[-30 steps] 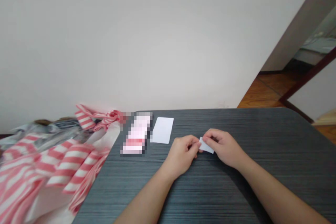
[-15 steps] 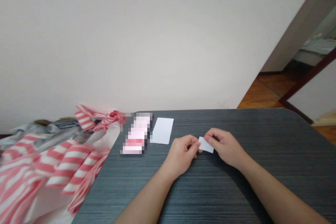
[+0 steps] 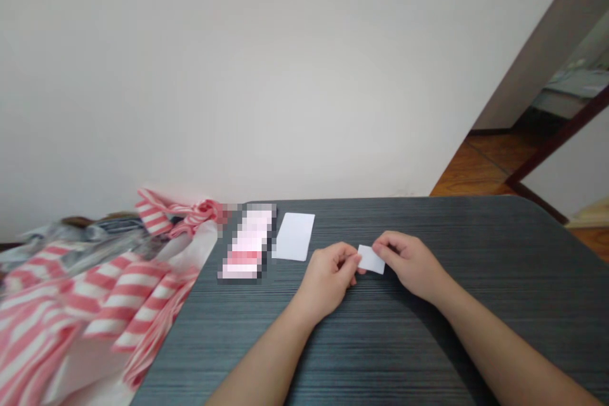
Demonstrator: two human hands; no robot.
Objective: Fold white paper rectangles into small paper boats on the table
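Both of my hands pinch a small white card [image 3: 371, 259] just above the dark grey table [image 3: 476, 254]. My left hand [image 3: 329, 280] grips the card's left edge between thumb and fingers. My right hand [image 3: 410, 264] holds the card's right edge, fingers curled. The card faces up and is tilted slightly. A second white card [image 3: 295, 236] lies flat on the table, a short way to the left of my hands and farther back.
A blurred-out pink and white rectangle [image 3: 247, 242] lies beside the flat card. Red and white striped fabric [image 3: 95, 304] is heaped off the table's left edge. A pale wall stands behind; a doorway and wooden floor [image 3: 480, 168] open at the right.
The small card has turned more face-up and shifted slightly left and up between my fingers. My hands have stayed where they were.
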